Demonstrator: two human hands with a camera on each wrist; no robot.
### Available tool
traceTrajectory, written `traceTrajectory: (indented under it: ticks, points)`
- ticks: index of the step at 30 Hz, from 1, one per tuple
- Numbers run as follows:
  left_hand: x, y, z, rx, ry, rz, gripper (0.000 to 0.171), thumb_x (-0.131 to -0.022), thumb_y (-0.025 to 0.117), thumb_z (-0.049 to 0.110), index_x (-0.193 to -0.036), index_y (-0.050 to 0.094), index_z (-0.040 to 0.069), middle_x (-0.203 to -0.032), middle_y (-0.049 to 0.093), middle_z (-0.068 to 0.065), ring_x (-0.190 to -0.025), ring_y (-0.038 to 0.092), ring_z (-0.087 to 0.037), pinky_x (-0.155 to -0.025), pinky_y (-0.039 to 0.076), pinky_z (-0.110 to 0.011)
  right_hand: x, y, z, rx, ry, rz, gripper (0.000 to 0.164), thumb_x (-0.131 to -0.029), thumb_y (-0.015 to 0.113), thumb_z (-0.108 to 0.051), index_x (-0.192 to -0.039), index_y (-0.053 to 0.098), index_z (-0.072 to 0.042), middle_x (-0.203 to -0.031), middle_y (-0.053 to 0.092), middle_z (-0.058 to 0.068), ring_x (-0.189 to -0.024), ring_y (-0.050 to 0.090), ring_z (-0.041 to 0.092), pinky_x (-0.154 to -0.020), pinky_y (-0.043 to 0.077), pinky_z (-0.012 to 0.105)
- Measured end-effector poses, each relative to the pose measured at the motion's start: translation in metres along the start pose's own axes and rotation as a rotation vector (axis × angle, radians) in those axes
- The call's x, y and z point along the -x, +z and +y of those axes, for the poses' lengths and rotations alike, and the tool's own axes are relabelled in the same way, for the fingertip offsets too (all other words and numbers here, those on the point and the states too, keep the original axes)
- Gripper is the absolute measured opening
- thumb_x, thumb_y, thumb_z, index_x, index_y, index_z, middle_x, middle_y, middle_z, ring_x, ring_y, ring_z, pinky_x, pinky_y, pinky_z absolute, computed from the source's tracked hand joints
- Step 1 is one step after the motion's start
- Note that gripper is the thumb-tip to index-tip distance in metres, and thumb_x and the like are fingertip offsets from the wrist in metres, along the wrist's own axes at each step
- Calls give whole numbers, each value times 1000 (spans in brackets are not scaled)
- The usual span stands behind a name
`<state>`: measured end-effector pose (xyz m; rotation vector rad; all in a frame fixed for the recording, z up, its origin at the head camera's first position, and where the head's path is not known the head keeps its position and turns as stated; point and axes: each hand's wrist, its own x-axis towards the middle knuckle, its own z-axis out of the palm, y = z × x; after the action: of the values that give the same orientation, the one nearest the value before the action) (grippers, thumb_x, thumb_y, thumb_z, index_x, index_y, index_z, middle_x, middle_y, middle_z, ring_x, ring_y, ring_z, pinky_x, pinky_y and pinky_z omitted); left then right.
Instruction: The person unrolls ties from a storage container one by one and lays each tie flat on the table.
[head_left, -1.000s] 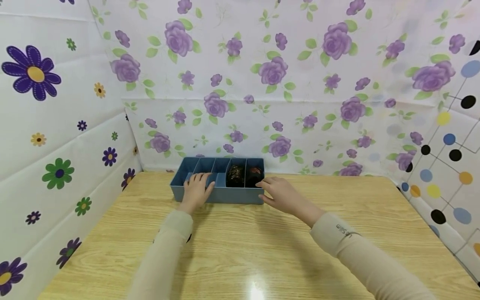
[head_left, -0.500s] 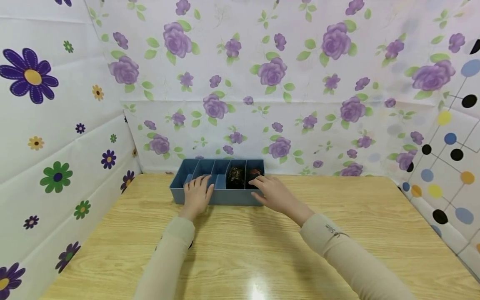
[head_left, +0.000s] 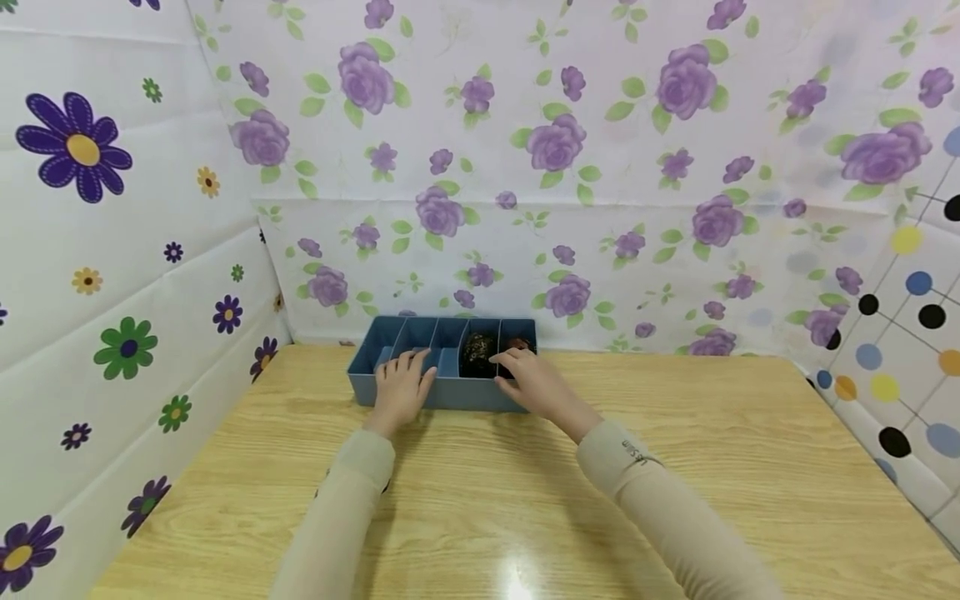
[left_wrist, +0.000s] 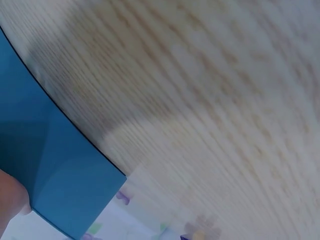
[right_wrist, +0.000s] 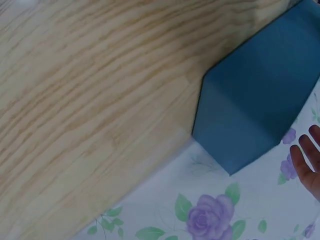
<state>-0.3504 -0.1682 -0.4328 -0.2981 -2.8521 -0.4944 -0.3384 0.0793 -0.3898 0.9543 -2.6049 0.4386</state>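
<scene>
A blue compartmented box (head_left: 465, 395) stands against the back of the table. My left hand (head_left: 401, 392) reaches over its front wall on the left side, fingers loosely spread; in the left wrist view a fingertip (left_wrist: 11, 196) lies at the rim. At the right end, my right hand (head_left: 534, 385) hovers over the last compartments, and the right wrist view has its fingers (right_wrist: 306, 160) spread beyond the rim, apart from the wall. A dark, gold-speckled rounded thing (head_left: 477, 355) fills the fourth compartment. A dark thing with reddish marks (head_left: 519, 342) in the fifth is partly hidden by my right hand.
The wooden table (head_left: 465, 500) stretches in front of the box and to both sides. Close behind the box hangs a purple-flowered cloth (head_left: 630, 283). Patterned cloths (head_left: 135, 275) close off the left and right sides.
My right hand has slid leftward from the box's right corner to above the fifth compartment, near the gold-speckled thing. The left hand stays nearly in place. The head view has shifted slightly.
</scene>
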Motion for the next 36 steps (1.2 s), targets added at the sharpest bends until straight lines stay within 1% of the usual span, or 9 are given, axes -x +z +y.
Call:
traceTrajectory:
  ticks: [5, 8, 12, 15, 19, 23, 25, 30, 36]
  points:
    - [-2, -1, 0, -3, -2, -17, 50, -103, 31, 39, -145, 34, 11, -143, 35, -20, -127, 35, -43, -107, 20, -60, -6, 10, -2, -54, 9, 6, 33, -93, 61, -19, -123, 61, -5, -118, 62, 12, -107, 60, 28, -89, 52, 42]
    - [-2, 0, -2, -4, -6, -21, 50, -103, 31, 39, -145, 34, 11, -144, 34, -20, -128, 34, -44, -107, 19, -61, -10, 15, -4, -103, 22, 11, 32, -93, 60, -17, -123, 60, -4, -118, 62, 13, -108, 59, 29, -92, 50, 43]
    - [1, 5, -4, 14, 5, -17, 50, -103, 32, 37, -145, 34, 10, -143, 34, -23, -127, 34, -45, -107, 19, -62, -17, 23, -7, -128, 38, 26, 31, -93, 60, -14, -121, 61, -4, -118, 62, 12, -108, 59, 28, -93, 50, 42]
    - [6, 4, -5, 29, -2, -21, 50, -103, 33, 36, -145, 34, 10, -144, 34, -23, -128, 33, -45, -107, 18, -62, -23, 28, -10, -104, 28, 29, 30, -92, 61, -14, -120, 61, -3, -118, 62, 12, -109, 60, 27, -92, 51, 40]
    - [9, -1, -6, 25, -14, -19, 50, -103, 33, 37, -146, 34, 11, -144, 33, -22, -128, 33, -45, -108, 19, -61, -35, 30, -13, -70, 22, 19, 30, -91, 63, -11, -120, 62, -3, -117, 62, 12, -109, 59, 27, -92, 51, 38]
    - [5, -5, -9, 12, -4, -18, 51, -103, 31, 39, -146, 32, 12, -144, 33, -21, -128, 33, -44, -108, 19, -61, -49, 26, -12, -33, 40, 40, 30, -89, 64, -9, -119, 62, -4, -113, 63, 11, -104, 60, 26, -88, 52, 35]
    - [1, -7, -8, 13, 0, -26, 52, -103, 31, 40, -147, 32, 12, -145, 32, -21, -128, 33, -44, -108, 19, -61, -55, 25, -10, -11, 46, 36, 30, -89, 65, -10, -119, 62, -4, -112, 64, 11, -102, 60, 25, -87, 52, 34]
    - [-3, -6, -5, 15, -1, -37, 51, -103, 31, 39, -147, 32, 12, -145, 32, -22, -128, 34, -45, -108, 19, -61, -62, 24, -4, 26, 53, -27, 32, -89, 65, -12, -121, 60, -6, -115, 62, 10, -106, 59, 24, -91, 51, 34]
    - [-3, -1, 1, 1, -14, -42, 51, -103, 31, 40, -146, 33, 14, -144, 34, -20, -127, 35, -44, -108, 20, -61, -62, 31, -4, 44, 39, -82, 34, -89, 65, -12, -121, 60, -4, -118, 61, 12, -109, 59, 26, -92, 51, 33]
